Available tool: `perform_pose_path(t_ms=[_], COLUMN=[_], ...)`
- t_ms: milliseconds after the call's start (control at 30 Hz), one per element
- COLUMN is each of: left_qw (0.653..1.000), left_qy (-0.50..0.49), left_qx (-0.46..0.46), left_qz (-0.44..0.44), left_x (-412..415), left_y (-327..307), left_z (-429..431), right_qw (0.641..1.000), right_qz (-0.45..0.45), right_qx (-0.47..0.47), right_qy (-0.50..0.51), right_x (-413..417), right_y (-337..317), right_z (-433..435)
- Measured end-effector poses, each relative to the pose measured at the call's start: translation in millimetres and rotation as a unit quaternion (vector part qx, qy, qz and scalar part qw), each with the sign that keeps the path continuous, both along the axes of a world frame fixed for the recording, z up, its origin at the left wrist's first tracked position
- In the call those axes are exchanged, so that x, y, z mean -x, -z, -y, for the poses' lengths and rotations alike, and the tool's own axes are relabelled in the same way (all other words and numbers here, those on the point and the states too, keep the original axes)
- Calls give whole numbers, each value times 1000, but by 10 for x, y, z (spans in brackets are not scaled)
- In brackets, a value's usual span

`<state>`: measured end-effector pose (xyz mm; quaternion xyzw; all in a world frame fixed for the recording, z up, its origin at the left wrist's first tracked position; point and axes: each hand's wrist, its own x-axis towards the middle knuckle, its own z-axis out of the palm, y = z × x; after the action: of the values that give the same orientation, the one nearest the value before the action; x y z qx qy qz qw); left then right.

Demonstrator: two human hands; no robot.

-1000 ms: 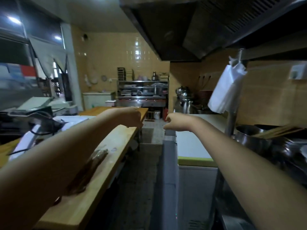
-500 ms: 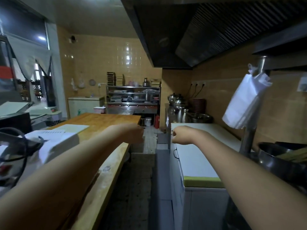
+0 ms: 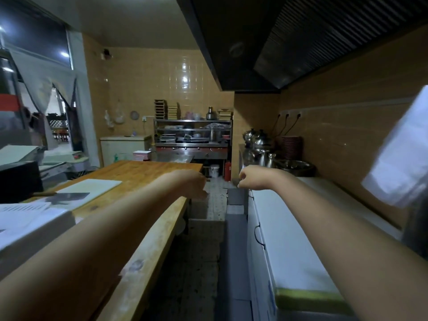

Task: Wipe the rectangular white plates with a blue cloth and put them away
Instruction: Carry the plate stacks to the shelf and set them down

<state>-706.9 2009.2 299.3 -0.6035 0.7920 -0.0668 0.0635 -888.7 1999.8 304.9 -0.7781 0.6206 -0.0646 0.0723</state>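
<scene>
Head view: metal bowl (image 3: 295,166) beside kettles (image 3: 260,141)

The kitchen is dim; the hood (image 3: 289,40) is nearly black. Ceiling light glares off the tiled wall (image 3: 183,77) left of the hood. A white cloth (image 3: 403,154) below the hood is motion-blurred. Edges bow from wide-angle distortion.

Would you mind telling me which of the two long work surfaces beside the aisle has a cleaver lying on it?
The wooden table on the left: its white cutting board carries the cleaver. The white counter on the right shows none.
</scene>
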Motion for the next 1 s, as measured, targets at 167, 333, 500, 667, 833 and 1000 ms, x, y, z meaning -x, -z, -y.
perform_pose_path(t_ms=[167, 333, 500, 667, 833, 1000], left_qw=[998, 997, 997, 997, 995, 992], left_qy=[-21, -20, -10, 11, 27, 50], left_qx=[36, 60, 63, 58, 79, 99], left_qz=[-37, -37, -45, -40, -48, -63], left_x=[157, 244, 176, 15, -261, -403], left_y=[-278, -203, -179, -101, -170, -230], left_z=[687, 1402, 2200, 3205, 4437, 5543], right_qw=[1000, 999, 999, 998, 995, 995], right_qz=[15, 34, 44, 66, 75, 73], right_qx=[12, 3, 8, 4, 12, 25], right_qy=[-9, -8, 0, 9, 58, 67], right_x=[155, 247, 218, 123, -101, -289], right_y=[-87, -39, 8, 69, -26, -46], right_z=[893, 1690, 2476, 3295, 4313, 5303])
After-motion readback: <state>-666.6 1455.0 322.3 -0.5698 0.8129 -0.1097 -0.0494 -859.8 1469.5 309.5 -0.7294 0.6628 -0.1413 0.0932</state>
